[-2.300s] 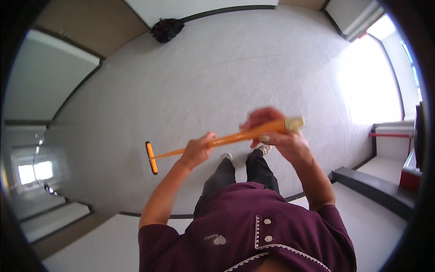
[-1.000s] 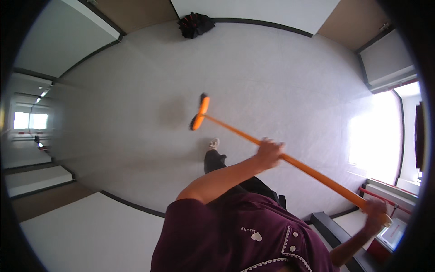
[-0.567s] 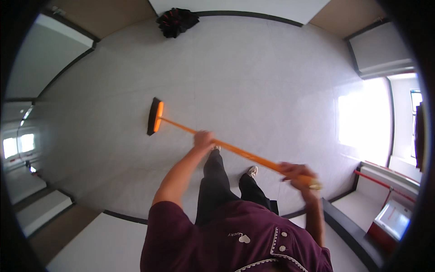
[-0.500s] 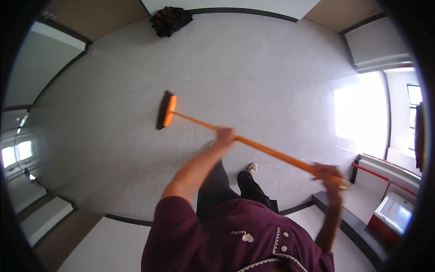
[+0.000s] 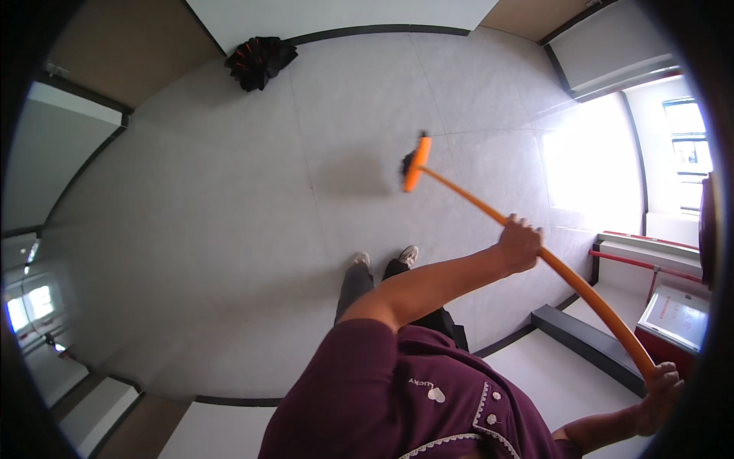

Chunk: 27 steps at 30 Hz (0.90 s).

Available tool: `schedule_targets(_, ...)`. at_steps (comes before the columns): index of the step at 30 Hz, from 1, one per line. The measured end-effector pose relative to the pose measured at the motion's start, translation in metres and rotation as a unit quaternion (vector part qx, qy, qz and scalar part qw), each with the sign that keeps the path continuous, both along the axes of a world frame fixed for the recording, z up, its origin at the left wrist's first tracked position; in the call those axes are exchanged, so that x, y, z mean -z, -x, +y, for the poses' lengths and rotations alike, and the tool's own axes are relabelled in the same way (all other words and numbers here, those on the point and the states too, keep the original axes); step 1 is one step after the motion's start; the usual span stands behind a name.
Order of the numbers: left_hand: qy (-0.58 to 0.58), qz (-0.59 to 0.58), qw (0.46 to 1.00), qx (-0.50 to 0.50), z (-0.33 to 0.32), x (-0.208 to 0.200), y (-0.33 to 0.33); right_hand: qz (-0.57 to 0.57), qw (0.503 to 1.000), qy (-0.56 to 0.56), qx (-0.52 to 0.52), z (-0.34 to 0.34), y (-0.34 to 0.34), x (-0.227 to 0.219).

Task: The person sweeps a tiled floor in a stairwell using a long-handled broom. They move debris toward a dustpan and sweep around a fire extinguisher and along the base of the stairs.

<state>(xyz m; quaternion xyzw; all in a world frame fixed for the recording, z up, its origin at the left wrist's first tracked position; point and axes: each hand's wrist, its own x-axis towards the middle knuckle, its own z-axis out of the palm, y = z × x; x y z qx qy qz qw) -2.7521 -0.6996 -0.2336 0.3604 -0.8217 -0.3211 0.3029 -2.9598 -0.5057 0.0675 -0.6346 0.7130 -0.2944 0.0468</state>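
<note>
A long orange broom point(image 5: 417, 164) with dark bristles slants across the view. Its head is over the floor ahead of my feet, and a soft shadow lies to its left, apart from the bristles, so it looks raised. My left hand point(image 5: 522, 243) is wrapped round the middle of the handle, the arm reaching across my body. At the far right, my right hand point(image 5: 661, 390) grips the handle's upper end, covering the tip. The bristles face left.
Pale grey floor tiles point(image 5: 229, 191) spread ahead. A crumpled black bag-like bundle point(image 5: 260, 63) sits by the far wall. On the right are a red pipe point(image 5: 642, 264), a red-sided box with a glass front point(image 5: 677, 317) and a dark ledge point(image 5: 585, 348). Bright glare point(image 5: 592, 168) lies on the right-hand floor.
The broom head has swung right across the floor and seems to have lifted. Both hands have moved right with the handle, my right hand also nearer to me. The view has shifted slightly.
</note>
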Motion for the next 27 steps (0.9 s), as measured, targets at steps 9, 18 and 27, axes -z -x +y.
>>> schedule_targets(9, -0.066, -0.203, 0.964, -0.161, 0.007, 0.158, -0.258, -0.535, 0.773, -0.188, -0.284, -0.132, -0.131, 0.197)
schedule_targets(18, -0.120, -0.313, 0.925, -0.179, -0.054, 0.253, -0.257, -0.585, 0.728, -0.287, -0.214, -0.204, -0.126, 0.266)
schedule_targets(27, -0.052, -0.019, 0.998, 0.003, -0.152, 0.086, 0.155, -0.122, 0.959, -0.144, -0.210, -0.195, 0.058, 0.019)
